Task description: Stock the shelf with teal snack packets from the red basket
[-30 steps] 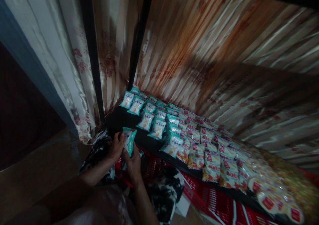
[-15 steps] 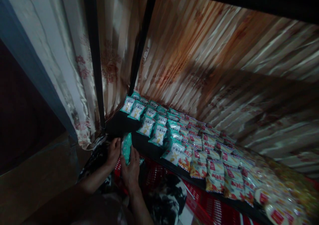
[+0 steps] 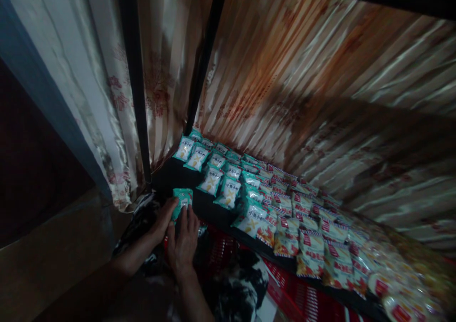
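A small teal snack bag (image 3: 184,196) is between my two hands, just in front of the black shelf (image 3: 166,175). My left hand (image 3: 164,220) grips the bag's left edge. The fingers of my right hand (image 3: 184,236) lie over the bag's lower front, and its thumb is bent in below. The printed face of the bag points up toward me, partly covered by those fingers. Rows of matching teal and white bags (image 3: 196,156) lie on the shelf beyond my hands, the closest one (image 3: 228,192) to their right.
Cream and red snack bags (image 3: 309,253) fill the shelf's middle, with round white packs (image 3: 397,307) at lower right. Red baskets (image 3: 295,293) sit below the shelf edge. Black posts (image 3: 134,84) and patterned curtains (image 3: 270,75) enclose the left and back.
The teal bag has turned from edge-on to face up between my hands. My right fingers have shifted onto its front.
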